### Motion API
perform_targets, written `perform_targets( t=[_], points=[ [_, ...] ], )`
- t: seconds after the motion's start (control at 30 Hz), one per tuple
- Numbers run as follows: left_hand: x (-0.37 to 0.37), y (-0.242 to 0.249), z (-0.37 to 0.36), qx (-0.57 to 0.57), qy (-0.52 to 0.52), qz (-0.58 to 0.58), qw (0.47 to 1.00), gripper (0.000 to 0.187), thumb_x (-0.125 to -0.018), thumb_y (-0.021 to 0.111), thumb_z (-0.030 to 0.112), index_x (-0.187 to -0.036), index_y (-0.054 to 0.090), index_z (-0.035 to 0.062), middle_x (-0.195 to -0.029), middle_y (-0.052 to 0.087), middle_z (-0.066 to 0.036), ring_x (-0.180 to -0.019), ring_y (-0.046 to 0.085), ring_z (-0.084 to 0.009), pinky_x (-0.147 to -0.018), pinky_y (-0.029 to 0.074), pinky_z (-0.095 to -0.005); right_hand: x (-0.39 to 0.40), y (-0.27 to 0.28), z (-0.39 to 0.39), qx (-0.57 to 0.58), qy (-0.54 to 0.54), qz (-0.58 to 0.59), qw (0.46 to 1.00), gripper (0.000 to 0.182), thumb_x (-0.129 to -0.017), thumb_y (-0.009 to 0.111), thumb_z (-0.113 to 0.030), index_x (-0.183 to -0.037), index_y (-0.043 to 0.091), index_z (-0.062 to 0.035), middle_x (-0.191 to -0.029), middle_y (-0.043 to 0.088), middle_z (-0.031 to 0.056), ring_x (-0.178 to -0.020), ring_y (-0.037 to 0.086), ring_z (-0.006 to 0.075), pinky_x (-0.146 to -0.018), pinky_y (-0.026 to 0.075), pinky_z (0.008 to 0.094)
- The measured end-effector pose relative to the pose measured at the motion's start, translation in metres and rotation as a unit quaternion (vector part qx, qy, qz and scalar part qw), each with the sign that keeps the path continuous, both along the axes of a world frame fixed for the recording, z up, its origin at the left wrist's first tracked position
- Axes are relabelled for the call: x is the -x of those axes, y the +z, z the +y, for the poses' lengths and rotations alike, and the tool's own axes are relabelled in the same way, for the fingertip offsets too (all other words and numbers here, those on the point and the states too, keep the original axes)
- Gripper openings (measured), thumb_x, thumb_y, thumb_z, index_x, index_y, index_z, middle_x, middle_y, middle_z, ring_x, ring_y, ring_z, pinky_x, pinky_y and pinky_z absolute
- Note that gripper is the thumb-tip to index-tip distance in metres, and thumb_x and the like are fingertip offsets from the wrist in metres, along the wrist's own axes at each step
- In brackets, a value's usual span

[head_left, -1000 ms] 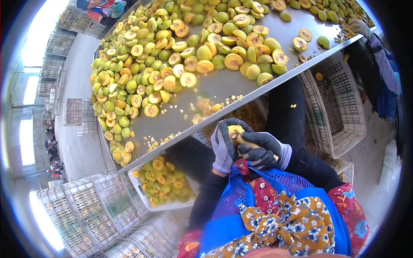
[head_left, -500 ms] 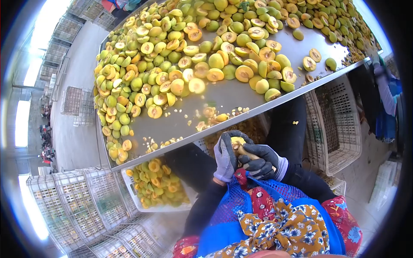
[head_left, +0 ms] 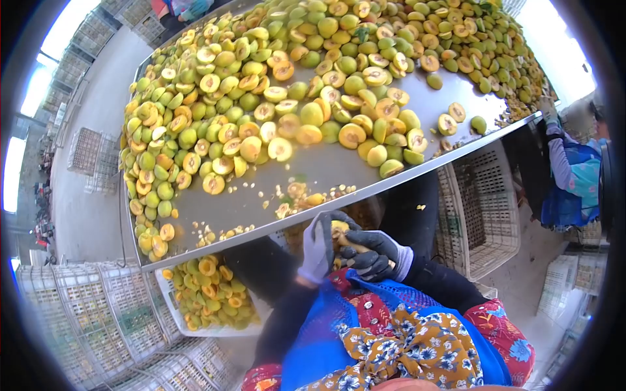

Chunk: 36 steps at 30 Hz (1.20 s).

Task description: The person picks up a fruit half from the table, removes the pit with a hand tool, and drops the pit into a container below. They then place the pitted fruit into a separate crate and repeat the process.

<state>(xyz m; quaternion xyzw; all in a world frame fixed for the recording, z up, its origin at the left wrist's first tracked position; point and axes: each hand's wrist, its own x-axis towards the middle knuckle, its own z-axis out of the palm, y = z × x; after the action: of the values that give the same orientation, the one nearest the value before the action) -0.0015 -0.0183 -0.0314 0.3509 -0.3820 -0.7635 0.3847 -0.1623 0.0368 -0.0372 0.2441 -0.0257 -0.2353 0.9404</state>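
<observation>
Both gloved hands are close together just below the table's near edge. In my left hand (head_left: 319, 246) is a yellow-green fruit piece (head_left: 339, 228), held by closed fingers. My right hand (head_left: 378, 253) wraps round a slim tan-handled tool (head_left: 391, 264), whose working end meets the fruit and is mostly hidden. Cut fruit halves (head_left: 287, 124) with brown-centred flesh are heaped on the metal table (head_left: 365, 168) ahead. Small pale pits and scraps (head_left: 297, 195) lie along the near edge.
A white crate of fruit halves (head_left: 212, 293) stands at my lower left, beside stacked plastic crates (head_left: 91, 306). Another crate (head_left: 479, 208) sits under the table's right side. A co-worker (head_left: 574, 169) in blue is at the right. The table rim (head_left: 345, 200) runs close above my hands.
The view has shifted, so the table and hands appear farther left. My hands keep the same hold on the fruit piece and tool. More of the co-worker at the right shows.
</observation>
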Motion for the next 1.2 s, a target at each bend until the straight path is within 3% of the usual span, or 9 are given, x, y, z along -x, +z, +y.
perform_targets(
  t=[0.3, 0.37, 0.5, 0.57, 0.67, 0.83, 0.93, 1.03, 1.2],
  points=[
    [0.007, -0.008, 0.007, -0.076, 0.106, 0.002, 0.992, 0.046, -0.105, 0.037, 0.046, -0.099, 0.056, 0.0044, -0.086, 0.062, -0.011, -0.076, 0.065, -0.0225, -0.073, 0.057, -0.0356, -0.016, 0.018, -0.003, 0.084, -0.04, 0.183, 0.979, 0.031, -0.102, 0.052, -0.039, -0.101, 0.058, -0.0089, -0.061, 0.049, 0.002, -0.042, 0.045, 0.0069, -0.035, 0.033, 0.0179],
    [0.002, -0.012, 0.002, -0.247, 0.184, 0.148, 0.94, 0.045, -0.103, 0.042, 0.049, -0.098, 0.056, 0.0066, -0.086, 0.061, -0.009, -0.073, 0.064, -0.0219, -0.073, 0.057, -0.0365, -0.024, 0.025, 0.001, 0.279, -0.069, 0.439, 0.851, 0.03, -0.102, 0.052, -0.038, -0.097, 0.058, -0.0095, -0.068, 0.05, 0.0008, -0.049, 0.046, 0.0052, -0.04, 0.034, 0.0189],
    [-0.033, 0.0, 0.01, -0.048, 0.22, -0.136, 0.965, 0.042, -0.103, 0.044, 0.045, -0.098, 0.057, 0.005, -0.085, 0.062, -0.007, -0.078, 0.064, -0.0181, -0.073, 0.055, -0.0312, -0.04, 0.051, -0.01, 0.418, -0.141, 0.525, 0.728, 0.035, -0.102, 0.05, -0.04, -0.094, 0.058, -0.0068, -0.071, 0.051, -0.0002, -0.051, 0.044, 0.004, -0.045, 0.034, 0.0202],
    [-0.09, -0.023, 0.01, -0.001, 0.306, -0.211, 0.928, 0.033, -0.104, 0.045, 0.034, -0.108, 0.056, 0.0028, -0.088, 0.064, -0.009, -0.075, 0.064, -0.0189, -0.067, 0.057, -0.0316, -0.031, 0.033, -0.009, 0.372, -0.051, 0.495, 0.784, 0.04, -0.101, 0.05, -0.044, -0.097, 0.059, -0.0057, -0.067, 0.051, -0.0017, -0.05, 0.044, 0.0035, -0.043, 0.034, 0.0196],
    [-0.178, -0.027, 0.017, 0.1, 0.323, -0.457, 0.823, 0.032, -0.103, 0.047, 0.028, -0.117, 0.055, -0.0001, -0.101, 0.065, -0.014, -0.09, 0.065, -0.0266, -0.078, 0.055, -0.0378, -0.024, 0.02, -0.008, 0.369, 0.013, 0.575, 0.73, 0.04, -0.101, 0.05, -0.046, -0.098, 0.059, -0.0074, -0.066, 0.05, -0.0031, -0.05, 0.044, 0.0032, -0.041, 0.034, 0.0192],
    [-0.248, 0.001, -0.013, 0.136, 0.151, -0.859, 0.47, 0.057, -0.095, 0.056, 0.031, -0.137, 0.042, -0.0055, -0.134, 0.044, -0.031, -0.124, 0.046, -0.0452, -0.105, 0.038, -0.0476, -0.017, 0.021, -0.011, 0.345, 0.091, 0.627, 0.692, 0.038, -0.1, 0.05, -0.048, -0.109, 0.057, -0.0117, -0.073, 0.055, -0.0015, -0.054, 0.049, 0.0037, -0.043, 0.036, 0.0196],
    [-0.233, 0.015, -0.091, 0.23, 0.151, -0.74, 0.613, 0.06, -0.095, 0.056, 0.031, -0.14, 0.039, -0.0045, -0.136, 0.04, -0.036, -0.125, 0.044, -0.0485, -0.105, 0.039, -0.049, -0.023, -0.024, -0.001, 0.379, 0.032, 0.64, 0.668, 0.038, -0.1, 0.052, -0.044, -0.117, 0.055, -0.0099, -0.078, 0.057, -0.0008, -0.055, 0.049, 0.0032, -0.044, 0.036, 0.0205],
    [-0.193, 0.004, -0.177, 0.311, 0.086, -0.715, 0.62, 0.063, -0.092, 0.059, 0.032, -0.142, 0.039, -0.001, -0.136, 0.043, -0.033, -0.127, 0.043, -0.0483, -0.107, 0.036, -0.0498, -0.024, -0.051, 0.004, 0.487, 0.042, 0.777, 0.398, 0.039, -0.099, 0.055, -0.039, -0.118, 0.054, -0.0047, -0.085, 0.063, 0.0069, -0.064, 0.059, 0.0123, -0.054, 0.046, 0.0283],
    [-0.152, -0.026, -0.235, 0.263, -0.086, -0.791, 0.546, 0.065, -0.085, 0.068, 0.029, -0.143, 0.043, 0.0132, -0.138, 0.044, -0.029, -0.129, 0.043, -0.0465, -0.111, 0.032, -0.0525, -0.009, -0.026, 0.004, 0.468, 0.051, 0.726, 0.501, 0.046, -0.097, 0.056, -0.036, -0.124, 0.053, 0.0006, -0.105, 0.066, 0.0214, -0.095, 0.065, 0.031, -0.082, 0.05, 0.0404]
  ],
)
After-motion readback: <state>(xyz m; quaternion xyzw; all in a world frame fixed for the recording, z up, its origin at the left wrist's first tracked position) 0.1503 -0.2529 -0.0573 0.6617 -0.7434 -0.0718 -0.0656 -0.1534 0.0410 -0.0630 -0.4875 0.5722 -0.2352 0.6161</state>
